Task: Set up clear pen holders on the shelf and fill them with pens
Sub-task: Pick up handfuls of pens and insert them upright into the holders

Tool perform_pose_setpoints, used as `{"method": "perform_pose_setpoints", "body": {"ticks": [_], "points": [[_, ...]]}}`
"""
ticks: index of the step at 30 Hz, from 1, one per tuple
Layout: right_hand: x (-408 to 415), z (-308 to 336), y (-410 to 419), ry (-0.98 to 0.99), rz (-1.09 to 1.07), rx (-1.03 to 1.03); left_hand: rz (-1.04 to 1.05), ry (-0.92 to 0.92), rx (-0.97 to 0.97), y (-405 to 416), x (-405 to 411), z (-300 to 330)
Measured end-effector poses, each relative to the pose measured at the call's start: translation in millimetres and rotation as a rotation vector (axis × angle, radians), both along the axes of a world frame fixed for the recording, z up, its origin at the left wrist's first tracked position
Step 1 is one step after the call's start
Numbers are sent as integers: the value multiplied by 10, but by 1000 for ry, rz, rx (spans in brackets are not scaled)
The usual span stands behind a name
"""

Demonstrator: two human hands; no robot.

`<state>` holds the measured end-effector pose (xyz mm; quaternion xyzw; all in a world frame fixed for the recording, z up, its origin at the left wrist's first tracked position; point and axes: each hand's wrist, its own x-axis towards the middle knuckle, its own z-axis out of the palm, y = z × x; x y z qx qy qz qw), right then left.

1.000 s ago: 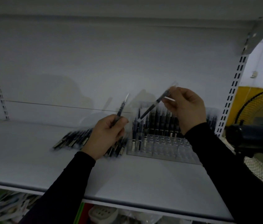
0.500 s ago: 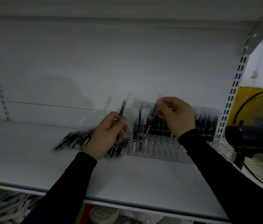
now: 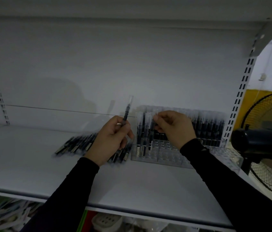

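A clear pen holder (image 3: 163,154) with a grid of slots stands on the white shelf (image 3: 31,161), its back rows filled with upright dark pens (image 3: 208,129). My left hand (image 3: 112,139) grips one dark pen (image 3: 126,113) upright, its clear cap pointing up. My right hand (image 3: 173,128) pinches the top of another pen (image 3: 153,124) standing in the holder's left front rows. A pile of loose dark pens (image 3: 78,144) lies flat on the shelf under and left of my left hand.
A black standing fan (image 3: 265,141) with a wire cage sits close on the right, past the slotted shelf upright (image 3: 240,97). The lower shelf holds packaged goods (image 3: 105,220). Another shelf board runs overhead.
My right hand has come down from mid-air and lowered its pen into the holder. My left hand has lifted its pen slightly and turned it more upright.
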<state>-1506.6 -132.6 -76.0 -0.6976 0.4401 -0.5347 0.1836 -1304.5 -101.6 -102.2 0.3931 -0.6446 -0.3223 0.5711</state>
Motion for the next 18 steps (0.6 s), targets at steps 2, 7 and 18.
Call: {"method": "perform_pose_setpoints", "body": {"ticks": [2, 7, 18], "points": [[0, 4, 8, -8, 7, 12, -1, 3, -1, 3, -4, 3], [2, -52, -27, 55, -4, 42, -5, -8, 0, 16, -5, 7], [107, 120, 237, 16, -36, -132, -78, -25, -19, 65, -20, 34]]}}
